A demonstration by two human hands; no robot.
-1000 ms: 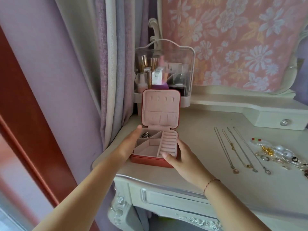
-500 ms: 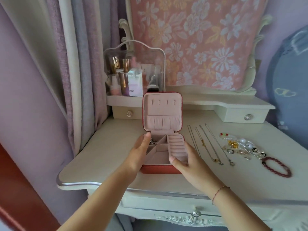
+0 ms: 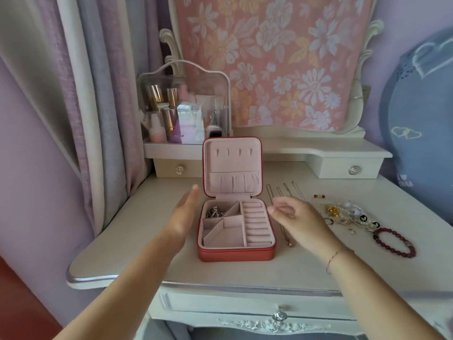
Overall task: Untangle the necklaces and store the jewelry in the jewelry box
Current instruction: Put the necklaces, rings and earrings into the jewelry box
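The jewelry box stands open on the dressing table, between the two hands, with its red lid upright at the far side and the pink lining exposed. A tangle of silver jewelry lies in the rear compartment nearest the left hand; the other compartments and the ring rolls on the right-hand side hold nothing. The left hand hovers just beside the box wall, fingers straight and together, apart from the box. The right hand hovers on the opposite side, fingers loosely curled; it appears to hold nothing, though the fingertips are blurred. Several necklaces lie straight on the table, partly under the right hand. Beyond that hand, farther from the box, lies a cluster of small jewelry, then a dark red bead bracelet. A clear cosmetics organizer stands behind the box, past the left hand's fingertips.
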